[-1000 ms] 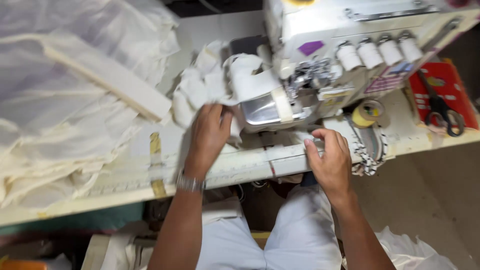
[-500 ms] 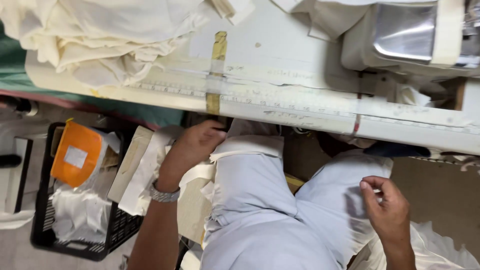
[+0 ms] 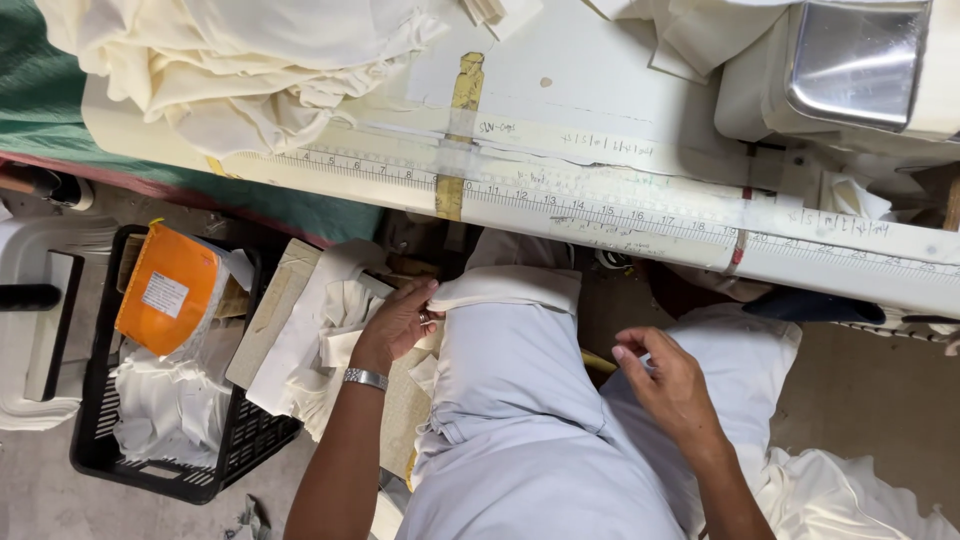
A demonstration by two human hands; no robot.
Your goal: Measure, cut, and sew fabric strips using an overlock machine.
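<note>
The left hand [image 3: 400,325], moved down from the counter [image 3: 600,215], is now closed on a folded cream cloth piece [image 3: 505,287]; the right hand [image 3: 665,380] is half-curled, nothing visibly held.

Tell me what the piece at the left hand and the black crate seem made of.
Folded cream piece pinched by the left hand: looks like soft woven cloth, matte, with limp folds. Black crate: probably moulded plastic, given its lattice walls and dull sheen.

A garment sewing workshop; a cream worktable [image 3: 600,100] edged with a long taped measuring rule [image 3: 600,200]; heaped cream fabric [image 3: 240,60] far left; a grey metal sewing machine [image 3: 850,60] far right; a black plastic crate [image 3: 160,440] of cloth scraps near left.
</note>
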